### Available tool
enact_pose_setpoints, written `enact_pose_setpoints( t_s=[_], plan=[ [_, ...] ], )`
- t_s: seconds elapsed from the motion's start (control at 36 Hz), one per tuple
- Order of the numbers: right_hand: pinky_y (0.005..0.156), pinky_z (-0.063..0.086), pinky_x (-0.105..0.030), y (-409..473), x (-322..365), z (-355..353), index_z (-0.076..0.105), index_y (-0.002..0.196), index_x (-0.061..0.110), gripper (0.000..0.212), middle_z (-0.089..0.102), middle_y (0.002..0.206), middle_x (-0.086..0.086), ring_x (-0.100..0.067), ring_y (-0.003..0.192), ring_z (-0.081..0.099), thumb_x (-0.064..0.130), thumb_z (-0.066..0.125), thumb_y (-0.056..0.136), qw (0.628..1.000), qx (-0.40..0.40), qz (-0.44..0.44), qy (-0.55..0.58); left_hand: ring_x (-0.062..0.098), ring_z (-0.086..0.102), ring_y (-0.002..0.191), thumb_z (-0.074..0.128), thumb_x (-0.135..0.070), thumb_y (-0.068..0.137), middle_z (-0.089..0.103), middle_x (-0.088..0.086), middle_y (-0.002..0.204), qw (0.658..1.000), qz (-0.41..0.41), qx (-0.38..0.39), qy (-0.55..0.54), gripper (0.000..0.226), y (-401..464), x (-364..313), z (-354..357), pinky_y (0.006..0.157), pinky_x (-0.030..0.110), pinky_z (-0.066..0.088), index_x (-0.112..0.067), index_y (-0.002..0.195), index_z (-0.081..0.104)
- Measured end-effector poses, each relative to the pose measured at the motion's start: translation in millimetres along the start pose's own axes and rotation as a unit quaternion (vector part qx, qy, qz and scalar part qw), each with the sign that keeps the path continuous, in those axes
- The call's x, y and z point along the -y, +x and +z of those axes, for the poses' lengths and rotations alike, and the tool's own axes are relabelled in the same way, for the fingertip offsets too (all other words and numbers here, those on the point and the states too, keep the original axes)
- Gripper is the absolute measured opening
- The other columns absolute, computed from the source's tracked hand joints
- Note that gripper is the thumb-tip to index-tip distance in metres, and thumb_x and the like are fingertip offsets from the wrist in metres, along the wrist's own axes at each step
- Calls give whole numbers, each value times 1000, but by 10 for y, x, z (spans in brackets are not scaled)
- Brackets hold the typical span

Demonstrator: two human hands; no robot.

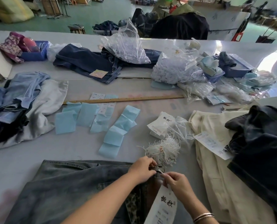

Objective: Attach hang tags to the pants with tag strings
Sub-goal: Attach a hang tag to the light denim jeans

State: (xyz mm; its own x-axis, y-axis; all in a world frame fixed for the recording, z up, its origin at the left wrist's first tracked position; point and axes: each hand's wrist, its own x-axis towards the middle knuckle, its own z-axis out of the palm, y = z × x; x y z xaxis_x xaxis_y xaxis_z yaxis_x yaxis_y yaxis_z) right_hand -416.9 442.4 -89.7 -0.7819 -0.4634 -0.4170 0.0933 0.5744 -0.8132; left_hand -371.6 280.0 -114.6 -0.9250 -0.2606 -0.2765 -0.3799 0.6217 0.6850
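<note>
Grey-blue denim pants (66,188) lie flat at the near edge of the table. My left hand (142,169) pinches the waistband at its right end, by a belt loop. My right hand (177,181) pinches a thin white tag string just beside it. A white hang tag (164,206) with black characters hangs below the right hand. The two hands nearly touch. A bundle of white tag strings (164,150) lies just beyond them. A stack of white hang tags (160,125) sits farther back.
Light blue paper slips (87,115) are spread across the table's middle, with a wooden ruler (123,99) behind them. Cream pants (218,152) and dark denim (264,143) lie on the right. Folded garments (18,104) are piled on the left. Plastic bags (171,68) sit at the back.
</note>
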Motion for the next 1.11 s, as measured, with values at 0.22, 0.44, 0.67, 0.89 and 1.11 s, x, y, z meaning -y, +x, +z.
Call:
enact_pose_setpoints(
  t_s=[0.22, 0.44, 0.67, 0.89, 1.11],
  plan=[
    [44, 34, -10, 123, 6, 94, 70, 62, 25, 26, 62, 49, 11, 3, 44, 50, 27, 66, 87, 991, -1, 16, -132, 17, 60, 102, 68, -31, 85, 64, 0, 109, 999, -29, -8, 17, 18, 106, 26, 42, 87, 26, 46, -20, 99, 70],
    [50, 33, -24, 221, 121, 212, 67, 66, 6, 32, 59, 59, -3, -11, 54, 47, 27, 60, 88, 984, -34, 39, -170, 13, 60, 99, 61, -33, 91, 67, -2, 108, 995, -64, 21, -80, 19, 107, 60, 3, 85, 22, 43, -20, 103, 66],
    [62, 42, -33, 125, 138, 396, 76, 70, 11, 23, 70, 82, -24, -21, 66, 56, 14, 63, 89, 988, -84, 61, 112, 12, 64, 97, 57, -24, 93, 70, -6, 92, 958, -122, 11, -259, 17, 2, 131, -48, 89, 25, 49, -28, 82, 70],
    [77, 53, -41, 112, 150, 520, 74, 65, 32, 31, 74, 71, 5, -21, 80, 69, 17, 63, 90, 985, -115, 13, 126, 7, 57, 70, 63, -39, 89, 65, -10, 69, 932, -185, -14, -310, 26, 45, 60, -62, 80, 24, 48, -24, 69, 70],
    [61, 46, -31, 160, 36, 482, 72, 63, 35, 31, 71, 64, 8, -8, 59, 59, 20, 64, 89, 991, -123, -23, 50, 12, 63, 81, 75, -30, 80, 70, -1, 83, 926, -207, -70, -309, 14, 67, -20, 58, 81, 25, 51, -23, 72, 67]
  ],
)
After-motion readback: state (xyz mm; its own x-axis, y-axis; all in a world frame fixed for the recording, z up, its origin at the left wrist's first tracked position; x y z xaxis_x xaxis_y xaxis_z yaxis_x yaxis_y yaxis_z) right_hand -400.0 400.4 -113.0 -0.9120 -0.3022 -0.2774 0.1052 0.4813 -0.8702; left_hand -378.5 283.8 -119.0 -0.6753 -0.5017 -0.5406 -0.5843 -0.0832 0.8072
